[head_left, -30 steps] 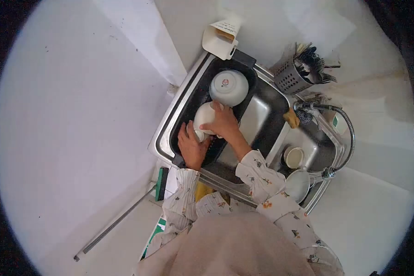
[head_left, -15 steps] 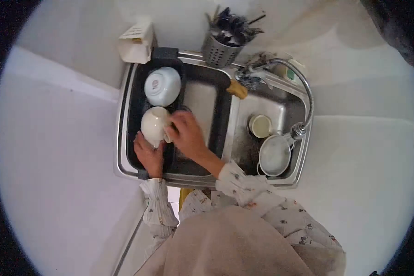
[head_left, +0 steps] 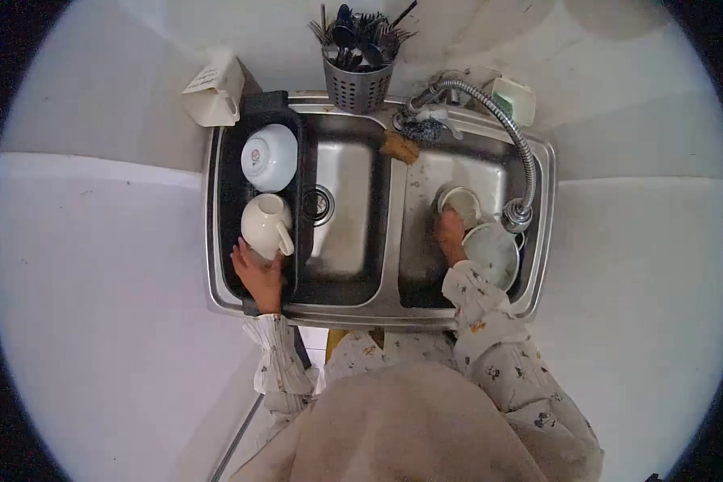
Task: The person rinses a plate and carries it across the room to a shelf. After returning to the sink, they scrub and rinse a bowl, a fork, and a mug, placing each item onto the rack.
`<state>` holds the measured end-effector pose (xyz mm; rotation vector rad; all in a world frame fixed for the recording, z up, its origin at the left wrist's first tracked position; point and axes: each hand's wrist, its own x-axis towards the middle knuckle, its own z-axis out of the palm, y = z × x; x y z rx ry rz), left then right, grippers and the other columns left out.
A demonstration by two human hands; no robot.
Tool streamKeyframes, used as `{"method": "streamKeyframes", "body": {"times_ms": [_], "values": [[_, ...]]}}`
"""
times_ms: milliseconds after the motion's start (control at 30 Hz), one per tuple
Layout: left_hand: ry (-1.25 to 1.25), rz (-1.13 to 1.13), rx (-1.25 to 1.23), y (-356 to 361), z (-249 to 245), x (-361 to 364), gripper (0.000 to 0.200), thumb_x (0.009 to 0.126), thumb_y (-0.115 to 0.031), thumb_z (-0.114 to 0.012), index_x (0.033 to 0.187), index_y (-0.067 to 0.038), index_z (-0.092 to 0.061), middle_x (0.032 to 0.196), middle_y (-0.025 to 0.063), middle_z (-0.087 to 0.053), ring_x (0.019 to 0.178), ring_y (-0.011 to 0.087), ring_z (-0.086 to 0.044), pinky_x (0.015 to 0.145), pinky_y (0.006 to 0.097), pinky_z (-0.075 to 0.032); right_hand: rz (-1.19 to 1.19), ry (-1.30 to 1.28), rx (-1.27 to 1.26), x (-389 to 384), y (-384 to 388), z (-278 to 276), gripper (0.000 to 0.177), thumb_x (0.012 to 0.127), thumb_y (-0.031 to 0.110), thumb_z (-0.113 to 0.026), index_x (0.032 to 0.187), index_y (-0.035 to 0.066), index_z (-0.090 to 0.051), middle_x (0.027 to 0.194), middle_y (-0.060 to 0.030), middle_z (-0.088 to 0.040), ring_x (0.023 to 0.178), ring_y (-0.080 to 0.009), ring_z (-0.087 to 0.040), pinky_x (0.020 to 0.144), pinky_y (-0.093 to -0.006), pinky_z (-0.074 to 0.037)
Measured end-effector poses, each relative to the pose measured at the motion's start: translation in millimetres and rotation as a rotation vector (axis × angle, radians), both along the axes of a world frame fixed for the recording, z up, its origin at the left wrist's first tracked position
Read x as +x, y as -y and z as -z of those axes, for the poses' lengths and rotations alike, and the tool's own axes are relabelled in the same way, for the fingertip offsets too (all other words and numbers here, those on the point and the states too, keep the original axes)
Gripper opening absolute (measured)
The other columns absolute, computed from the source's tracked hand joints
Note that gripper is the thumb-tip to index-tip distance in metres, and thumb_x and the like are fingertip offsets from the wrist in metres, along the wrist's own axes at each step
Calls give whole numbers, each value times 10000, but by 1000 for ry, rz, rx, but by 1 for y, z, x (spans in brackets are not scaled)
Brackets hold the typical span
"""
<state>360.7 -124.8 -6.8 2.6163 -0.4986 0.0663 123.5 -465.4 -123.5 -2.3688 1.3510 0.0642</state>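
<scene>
A cream mug (head_left: 263, 226) lies upside down in the black rack (head_left: 294, 277) at the left of the sink, its handle to the right. My left hand (head_left: 259, 275) rests against the mug's near side with fingers spread. Behind the mug is an upturned white bowl (head_left: 271, 157). In the right basin my right hand (head_left: 451, 230) is at the near left rim of a small cream cup (head_left: 461, 201); its fingertips are partly hidden. A white pot-like bowl (head_left: 492, 254) sits just right of that hand.
A perforated metal holder (head_left: 359, 90) with cutlery stands behind the sink. The curved hose faucet (head_left: 516, 138) arches over the right basin. A tan sponge or cloth (head_left: 399, 147) lies on the divider. A white container (head_left: 214, 93) is at the back left, a green-and-white dish (head_left: 515, 99) behind the faucet.
My right hand has left the cream mug and moved right, to the small cup in the right basin. My left hand has stayed by the mug. The view has shifted slightly.
</scene>
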Motion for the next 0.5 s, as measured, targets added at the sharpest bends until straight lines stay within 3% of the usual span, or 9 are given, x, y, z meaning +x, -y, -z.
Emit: {"method": "streamKeyframes", "body": {"times_ms": [67, 133, 200, 233, 300, 333, 400, 433, 500], "values": [[-14, -11, -39, -1, 1, -5, 751, 699, -291, -722, 1310, -70, -344, 1325, 273, -300, 1246, 409, -260, 1006, 501, -233, 56, -68, 26, -2, 9, 36, 271, 785, 159, -569, 972, -32, -524, 808, -226, -594, 802, -411, -577, 731, -459, -451], [57, -61, -109, 2, -13, -18, 698, 726, -279, -699, 1298, -63, -363, 1327, 264, -304, 1244, 400, -266, 1009, 490, -227, 119, -144, 42, -3, 9, 21, 249, 801, 157, -549, 964, -30, -529, 764, -223, -596, 784, -417, -577, 717, -462, -448], [112, -178, -272, 29, -45, -39, 527, 795, -230, -630, 1241, -34, -431, 1325, 224, -331, 1229, 366, -297, 1009, 464, -226, 429, 390, 128, 17, -9, -60, 239, 809, 152, -547, 967, -28, -543, 730, -229, -591, 744, -379, -594, 678, -465, -441], [112, -175, -275, 38, -54, -47, 527, 795, -230, -630, 1241, -34, -431, 1325, 224, -331, 1229, 366, -297, 1009, 464, -226, 432, 392, 124, 13, -6, -61, 239, 809, 152, -547, 967, -28, -543, 730, -229, -591, 744, -379, -594, 678, -465, -441], [180, -49, -281, 58, -73, -60, 484, 830, -232, -592, 1228, -8, -432, 1307, 205, -334, 1224, 323, -298, 1005, 438, -245, 502, 541, 285, 7, 1, -55, 304, 819, 182, -534, 1052, -12, -527, 951, -166, -607, 820, -321, -587, 745, -387, -455], [161, -46, -393, 77, -78, -72, 372, 813, -159, -602, 1142, -8, -512, 1275, 177, -410, 1200, 342, -343, 995, 449, -248, 508, 546, 278, 5, 4, -49, 304, 819, 182, -534, 1052, -12, -527, 951, -166, -607, 820, -321, -587, 745, -387, -455], [95, 141, -388, 101, -78, -93, 347, 820, -157, -600, 1123, -7, -523, 1243, 174, -444, 1166, 331, -385, 981, 440, -274, 615, 1152, 786, -3, 3, -30, 274, 855, 195, -514, 1049, 3, -533, 957, -134, -599, 785, -248, -563, 727, -335, -447], [-14, 223, -446, 119, -81, -104, 350, 824, -178, -590, 1124, -9, -525, 1214, 184, -462, 1147, 320, -404, 985, 421, -280, 619, 1155, 784, -10, 0, -2, 274, 855, 195, -514, 1049, 3, -533, 957, -134, -599, 785, -248, -563, 727, -335, -447], [-241, 360, -479, 156, -79, -126, 381, 832, -191, -587, 1154, -8, -497, 1207, 189, -464, 1130, 303, -425, 978, 394, -299, 453, 1141, 423, -22, -10, 54, 279, 874, 240, -521, 1042, 18, -545, 921, -88, -593, 753, -189, -533, 710, -298, -433]]}}
